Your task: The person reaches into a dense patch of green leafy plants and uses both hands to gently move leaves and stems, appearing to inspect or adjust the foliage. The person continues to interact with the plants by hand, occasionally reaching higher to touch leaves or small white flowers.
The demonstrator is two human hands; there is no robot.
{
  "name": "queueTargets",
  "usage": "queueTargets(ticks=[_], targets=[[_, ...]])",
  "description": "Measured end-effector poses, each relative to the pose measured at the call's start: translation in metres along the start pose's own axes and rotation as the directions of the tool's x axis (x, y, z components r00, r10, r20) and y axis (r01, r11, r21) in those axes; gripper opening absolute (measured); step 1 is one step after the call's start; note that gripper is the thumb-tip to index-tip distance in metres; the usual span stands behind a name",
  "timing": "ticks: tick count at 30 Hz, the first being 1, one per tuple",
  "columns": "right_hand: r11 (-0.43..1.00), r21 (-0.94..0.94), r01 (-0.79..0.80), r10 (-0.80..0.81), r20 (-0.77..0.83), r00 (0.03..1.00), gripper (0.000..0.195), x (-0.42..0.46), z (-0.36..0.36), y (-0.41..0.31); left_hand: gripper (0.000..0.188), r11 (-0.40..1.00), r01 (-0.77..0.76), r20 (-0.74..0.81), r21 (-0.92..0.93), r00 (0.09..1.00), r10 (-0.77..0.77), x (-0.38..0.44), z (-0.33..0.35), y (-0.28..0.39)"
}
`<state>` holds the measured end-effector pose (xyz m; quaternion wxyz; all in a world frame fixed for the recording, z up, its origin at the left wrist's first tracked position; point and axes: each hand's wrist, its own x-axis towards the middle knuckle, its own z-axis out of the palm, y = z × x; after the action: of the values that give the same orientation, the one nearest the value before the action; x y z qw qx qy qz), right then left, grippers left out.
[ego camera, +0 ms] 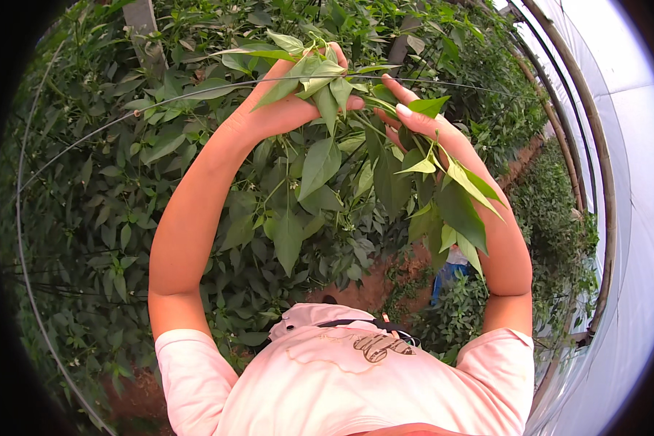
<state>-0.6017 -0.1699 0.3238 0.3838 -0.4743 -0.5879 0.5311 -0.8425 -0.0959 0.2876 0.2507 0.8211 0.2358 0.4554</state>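
Observation:
My left hand (291,106) is raised among the tops of a pepper plant, its thumb and fingers around a leafy shoot (324,76). Leaves cover part of that grip. To its right, my right hand (419,122) has green stems (381,106) between its thumb and fingers. Another leafy shoot (460,204) droops over the right wrist and forearm. A thin wire (196,94) crosses the view, passing in front of the left hand's leaves and close to the right fingertips. Broad pepper leaves (320,166) hang below and between both hands.
Dense pepper plants (103,180) fill the left and far side. Grey posts (141,32) stand among them. Curved poles (594,125) and plastic sheeting (637,136) line the right. Bare soil (368,291) and a blue item (446,280) show below.

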Motion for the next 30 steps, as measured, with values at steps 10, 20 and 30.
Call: queueTargets(ticks=[10, 20, 30], targets=[[0.953, -0.261, 0.155, -0.204, -0.172, 0.964, 0.063, -0.016, 0.043, 0.011, 0.024, 0.097, -0.075, -0.070, -0.992, 0.996, 0.058, 0.009, 0.020, -0.049], [0.924, -0.198, 0.327, -0.372, -0.269, 0.888, 0.060, 0.001, 0.063, 0.032, 0.076, 0.706, -0.043, 0.155, -0.707, 0.964, 0.214, 0.030, -0.065, -0.049], [0.955, -0.107, 0.278, -0.298, -0.324, 0.898, 0.057, 0.002, 0.062, 0.033, 0.049, 0.850, 0.414, 0.698, -0.325, 0.712, -0.079, 0.078, -0.045, -0.016]])
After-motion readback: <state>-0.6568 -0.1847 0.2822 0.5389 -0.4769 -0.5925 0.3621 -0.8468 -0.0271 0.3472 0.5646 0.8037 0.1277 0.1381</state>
